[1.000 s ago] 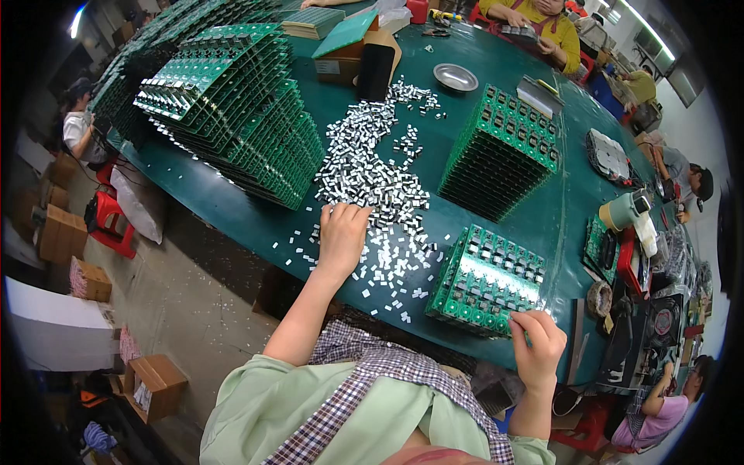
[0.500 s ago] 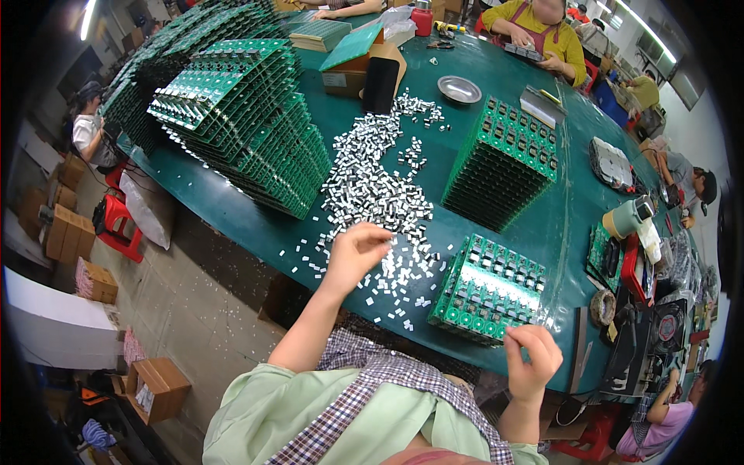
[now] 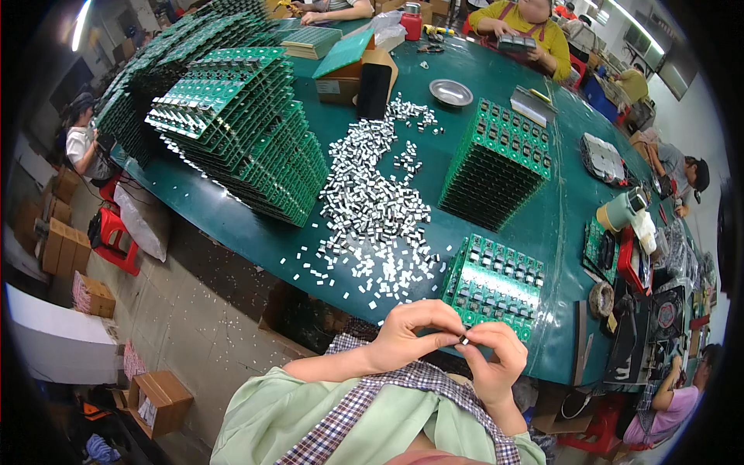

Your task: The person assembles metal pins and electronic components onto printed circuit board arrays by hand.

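The small block [image 3: 464,340] sits between the fingertips, near the low stack of circuit boards [image 3: 496,283]. Left hand [image 3: 409,332] and right hand [image 3: 496,358] both pinch it, apparently adjusting it; the next move calls for a light, steady grip.

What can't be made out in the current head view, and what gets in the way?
- Head view: the small piece between the left hand and right hand: tiny, partly covered by fingertips.
- Head view: the low board stack's near edge: partly behind the hands.
- Head view: the loose pieces' count: overlapping, too small.
- Head view: the grey-sleeved co-worker's head: cut off by the top edge.
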Available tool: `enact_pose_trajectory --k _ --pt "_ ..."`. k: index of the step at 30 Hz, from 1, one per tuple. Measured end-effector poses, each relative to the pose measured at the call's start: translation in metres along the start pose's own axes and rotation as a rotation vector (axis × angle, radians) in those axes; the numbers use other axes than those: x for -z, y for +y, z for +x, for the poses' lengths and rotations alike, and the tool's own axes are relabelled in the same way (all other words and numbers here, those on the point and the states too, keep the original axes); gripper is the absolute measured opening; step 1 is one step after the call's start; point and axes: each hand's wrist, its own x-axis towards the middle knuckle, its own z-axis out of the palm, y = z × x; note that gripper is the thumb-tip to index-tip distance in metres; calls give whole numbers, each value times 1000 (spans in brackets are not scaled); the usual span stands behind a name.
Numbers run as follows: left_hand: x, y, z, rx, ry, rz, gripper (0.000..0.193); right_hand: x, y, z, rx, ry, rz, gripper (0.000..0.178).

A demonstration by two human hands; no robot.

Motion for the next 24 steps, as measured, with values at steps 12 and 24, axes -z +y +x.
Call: enact_pose_trajectory --k 12,24 --pt "3 -13 12 -200 -72 411 16 4 24 3 43 -42 7 26" --pt "1 -22 -1 -231 -112 301 14 5 25 -10 111 -114 28 24"
